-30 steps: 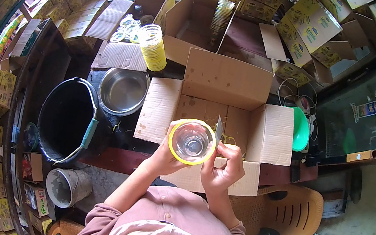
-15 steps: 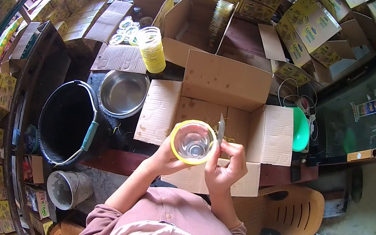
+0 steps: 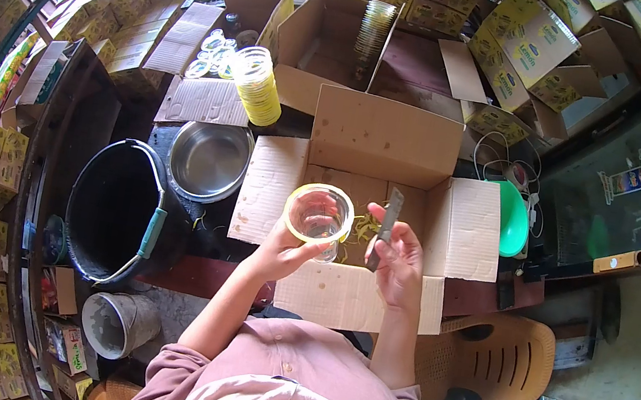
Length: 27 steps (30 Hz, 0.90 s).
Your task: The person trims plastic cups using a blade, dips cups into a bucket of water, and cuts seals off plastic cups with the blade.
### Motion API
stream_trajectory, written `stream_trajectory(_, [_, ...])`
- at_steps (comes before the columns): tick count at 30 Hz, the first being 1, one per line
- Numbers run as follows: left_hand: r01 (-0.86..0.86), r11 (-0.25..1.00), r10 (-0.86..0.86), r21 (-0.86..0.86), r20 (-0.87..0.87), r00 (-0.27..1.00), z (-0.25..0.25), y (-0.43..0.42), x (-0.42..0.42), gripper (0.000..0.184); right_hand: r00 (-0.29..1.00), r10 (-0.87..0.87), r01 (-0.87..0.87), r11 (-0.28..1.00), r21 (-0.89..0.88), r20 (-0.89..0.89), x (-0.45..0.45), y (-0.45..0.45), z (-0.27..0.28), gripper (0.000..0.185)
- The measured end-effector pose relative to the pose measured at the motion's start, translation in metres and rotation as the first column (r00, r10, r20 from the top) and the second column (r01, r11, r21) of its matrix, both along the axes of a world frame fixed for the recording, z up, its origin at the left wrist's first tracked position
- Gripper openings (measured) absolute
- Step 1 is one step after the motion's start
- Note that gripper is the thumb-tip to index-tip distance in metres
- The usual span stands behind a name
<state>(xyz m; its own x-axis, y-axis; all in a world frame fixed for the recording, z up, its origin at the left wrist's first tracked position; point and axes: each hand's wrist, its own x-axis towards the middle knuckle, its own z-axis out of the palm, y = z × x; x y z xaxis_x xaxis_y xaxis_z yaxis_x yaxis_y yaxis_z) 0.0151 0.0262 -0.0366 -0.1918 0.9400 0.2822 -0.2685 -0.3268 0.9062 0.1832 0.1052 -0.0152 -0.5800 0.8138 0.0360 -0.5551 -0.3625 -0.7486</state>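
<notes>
My left hand (image 3: 277, 259) is closed around a clear plastic cup (image 3: 320, 215) with a yellow rim. The cup's mouth tilts up toward me and its base points down. Just to the right, my right hand (image 3: 401, 273) grips a thin grey knife (image 3: 392, 210) between thumb and fingers, blade upward and apart from the cup. Both hands are above the near side of an open cardboard box (image 3: 386, 139). Thin yellow strips (image 3: 366, 229) lie inside that box.
Left of the box are a steel pot (image 3: 207, 168) and a black bucket (image 3: 111, 207). Behind stand a stack of yellow-rimmed cups (image 3: 256, 92) and another open carton (image 3: 318, 39). A green bowl (image 3: 508, 220) is at the right, near a plastic chair (image 3: 509, 363).
The knife has moved away from the cup's rim, to the right, and turned more of its side to view. The cup has shifted slightly left and tilted, showing its side.
</notes>
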Motion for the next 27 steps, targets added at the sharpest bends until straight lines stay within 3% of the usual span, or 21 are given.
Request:
stream_trajectory(2, [0.008, 1.0, -0.008, -0.009, -0.029, 1.0, 0.001, 0.001, 0.001, 0.058, 0.991, 0.109, -0.113, 0.992, -0.057, -0.073, -0.003, 0.001, -0.004, 0.024])
stream_trajectory(6, [0.008, 1.0, -0.01, -0.029, -0.066, 0.998, 0.002, -0.001, 0.002, 0.061, 0.991, 0.103, -0.112, 0.988, -0.109, -0.083, -0.012, -0.002, -0.01, 0.02])
stream_trajectory(10, [-0.026, 0.998, 0.006, -0.057, -0.316, 0.949, 0.002, -0.005, -0.001, 0.067, 0.993, 0.036, -0.047, 0.994, -0.096, -0.112, -0.015, -0.005, -0.012, 0.019])
stream_trajectory(13, [-0.097, 0.995, 0.102, 0.034, -0.454, 0.885, 0.006, -0.007, -0.001, 0.069, 0.995, -0.006, -0.003, 0.996, -0.084, -0.103, -0.016, -0.003, -0.008, 0.018])
stream_trajectory(16, [-0.139, 0.99, 0.136, 0.028, -0.46, 0.877, 0.01, -0.009, -0.001, 0.069, 0.998, -0.01, 0.005, 0.998, -0.064, -0.07, -0.01, 0.003, -0.007, 0.018])
stream_trajectory(19, [-0.139, 0.989, 0.147, 0.052, -0.483, 0.863, 0.008, -0.009, -0.005, 0.069, 0.991, -0.136, 0.136, 0.99, -0.045, -0.014, 0.0, 0.015, -0.011, 0.019])
stream_trajectory(20, [-0.121, 0.992, 0.122, 0.027, -0.392, 0.912, 0.007, -0.009, -0.006, 0.069, 0.986, -0.161, 0.161, 0.987, 0.003, 0.047, 0.003, 0.022, -0.013, 0.018])
stream_trajectory(21, [-0.1, 0.995, 0.096, 0.002, -0.296, 0.95, 0.005, -0.009, -0.006, 0.068, 0.911, -0.219, 0.124, 0.953, 0.275, 0.349, 0.005, 0.029, -0.013, 0.017])
stream_trajectory(22, [-0.076, 0.997, 0.07, -0.021, -0.195, 0.978, 0.004, -0.009, -0.006, 0.068, 0.737, -0.335, -0.007, 0.865, 0.502, 0.587, 0.007, 0.036, -0.013, 0.015])
stream_trajectory(23, [-0.084, 0.996, 0.084, -0.025, -0.016, 0.996, 0.006, -0.009, -0.005, 0.064, 0.495, -0.49, -0.206, 0.736, 0.645, 0.717, 0.011, 0.041, -0.014, 0.014])
stream_trajectory(24, [0.032, 0.998, -0.018, -0.05, 0.259, 0.966, 0.004, -0.01, -0.008, 0.062, 0.293, -0.68, -0.37, 0.568, 0.735, 0.672, 0.018, 0.047, -0.032, 0.012])
stream_trajectory(25, [0.153, 0.987, -0.109, -0.043, 0.514, 0.851, 0.002, -0.012, -0.012, 0.061, 0.289, -0.679, -0.386, 0.563, 0.731, 0.675, 0.022, 0.048, -0.041, 0.012])
stream_trajectory(26, [0.28, 0.947, -0.312, 0.158, 0.665, 0.678, 0.002, -0.011, -0.014, 0.062, 0.287, -0.679, -0.404, 0.553, 0.728, 0.675, 0.024, 0.049, -0.047, 0.011])
stream_trajectory(27, [0.305, 0.934, -0.337, 0.188, 0.749, 0.57, 0.002, -0.011, -0.017, 0.063, 0.288, -0.678, -0.425, 0.542, 0.725, 0.676, 0.025, 0.05, -0.049, 0.011])
